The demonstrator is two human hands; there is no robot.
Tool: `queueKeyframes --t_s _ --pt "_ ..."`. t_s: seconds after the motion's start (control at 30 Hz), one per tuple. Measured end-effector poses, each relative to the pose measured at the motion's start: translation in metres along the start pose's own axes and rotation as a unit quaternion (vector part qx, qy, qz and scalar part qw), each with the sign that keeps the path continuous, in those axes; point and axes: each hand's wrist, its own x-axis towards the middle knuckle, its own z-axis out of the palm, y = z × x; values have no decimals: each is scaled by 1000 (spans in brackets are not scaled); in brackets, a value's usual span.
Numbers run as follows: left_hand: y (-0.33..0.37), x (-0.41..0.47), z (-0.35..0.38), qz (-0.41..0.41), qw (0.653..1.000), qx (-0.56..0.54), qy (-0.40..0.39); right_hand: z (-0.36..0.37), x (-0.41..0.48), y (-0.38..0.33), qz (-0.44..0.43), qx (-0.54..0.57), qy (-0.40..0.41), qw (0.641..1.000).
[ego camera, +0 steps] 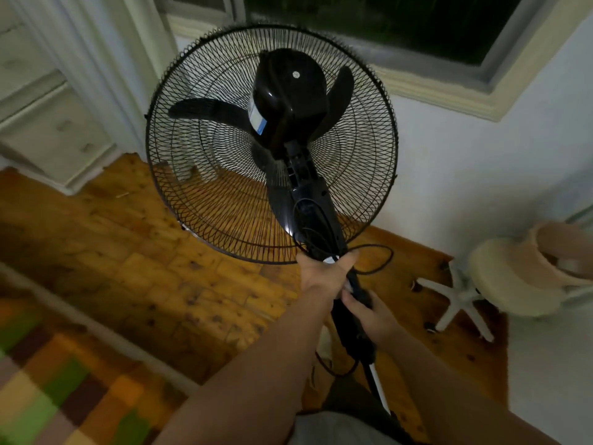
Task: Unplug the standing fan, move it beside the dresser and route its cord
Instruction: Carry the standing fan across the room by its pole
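Note:
The black standing fan [288,101] fills the centre of the view, seen from behind, its round wire cage and motor housing tilted away from me. My left hand [324,273] grips the neck of the fan just under the cage. Lower on the black pole [356,342], my right hand [372,313] grips the stand. The thin black cord [382,255] loops out to the right of my left hand and hangs again beside the pole lower down. A white dresser [51,130] with drawers stands at the far left. The plug and the fan's base are hidden.
A pale curtain [106,69] hangs between dresser and fan. A dark window [401,24] sits in the wall behind. A cream swivel chair [513,277] on a white star base stands at the right. A checked bedspread [57,390] lies at lower left on the wooden floor [179,277].

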Motion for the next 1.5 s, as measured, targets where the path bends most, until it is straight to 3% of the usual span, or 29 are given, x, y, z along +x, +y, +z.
queueKeyframes --t_s 0.37,0.63,0.8,1.2,1.5 --pt "62 96 6 -27 993 -58 96 -20 128 -68 39 -101 -119 987" --pt "87 139 -31 -38 979 -115 162 15 184 -107 56 -181 -176 966" --pt "104 165 -78 -28 968 -156 193 63 210 -141 50 -212 -221 951" --pt "164 232 -268 -13 951 -214 221 250 284 -221 37 -274 -215 937" --pt "196 267 -389 25 917 -272 289 373 312 -291 0 -306 -273 912"
